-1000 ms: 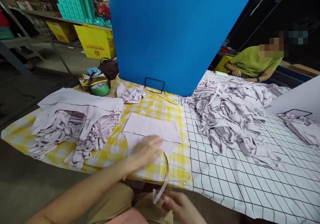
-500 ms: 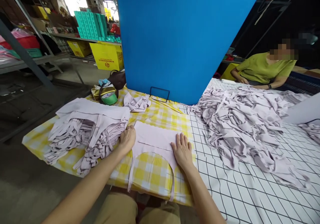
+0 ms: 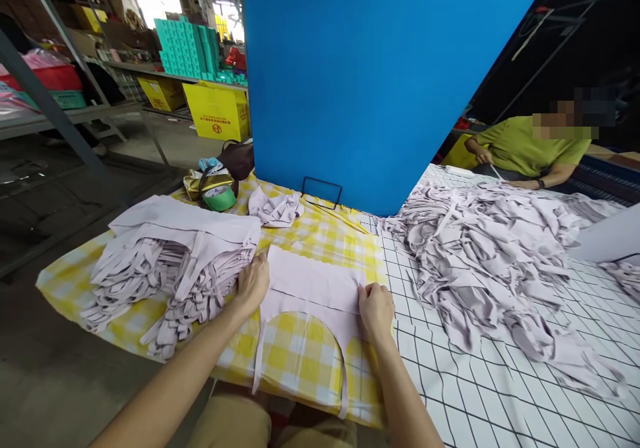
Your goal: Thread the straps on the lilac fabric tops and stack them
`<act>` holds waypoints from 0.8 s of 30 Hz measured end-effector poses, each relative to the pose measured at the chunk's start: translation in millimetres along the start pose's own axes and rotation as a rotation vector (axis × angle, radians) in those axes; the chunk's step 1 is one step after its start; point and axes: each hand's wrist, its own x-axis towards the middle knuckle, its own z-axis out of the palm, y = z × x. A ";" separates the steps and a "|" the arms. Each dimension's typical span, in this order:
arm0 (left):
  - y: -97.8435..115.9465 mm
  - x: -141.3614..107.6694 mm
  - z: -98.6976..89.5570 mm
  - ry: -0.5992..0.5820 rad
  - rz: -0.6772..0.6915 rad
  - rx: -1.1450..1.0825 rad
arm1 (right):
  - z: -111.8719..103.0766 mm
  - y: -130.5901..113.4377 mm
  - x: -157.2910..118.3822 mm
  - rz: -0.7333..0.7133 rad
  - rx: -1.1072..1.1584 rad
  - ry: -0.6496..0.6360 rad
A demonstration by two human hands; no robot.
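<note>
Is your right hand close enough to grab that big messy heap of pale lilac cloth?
Probably yes: the right hand is near the heap, with just white black-gridded tablecloth and a bit of yellow-checked cover between. It would leave the flat lilac garment first.

Yellow-and-white checks cover the near cloth; black grid lines cross the white cloth; the garment is pale lilac.

a blue panel stands behind green tape, with yellow boxes farther back at left.
</note>
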 end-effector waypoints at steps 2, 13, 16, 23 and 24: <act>-0.6 -4.3 -0.2 -0.006 0.031 -0.006 | -2.8 1.8 -2.1 0.026 -0.002 -0.011; 9.8 -19.1 1.6 0.012 0.116 -0.004 | -14.9 23.5 -15.1 0.042 -0.083 -0.001; 9.0 -24.1 5.6 0.147 0.203 0.029 | -25.9 31.4 -47.2 -0.020 0.081 -0.017; 48.7 -65.7 19.6 0.034 0.708 -0.221 | -20.3 81.1 -154.1 -0.079 0.483 -0.880; 57.3 -74.2 21.2 -0.015 0.809 -0.262 | -10.6 83.4 -164.0 -0.049 0.494 -0.792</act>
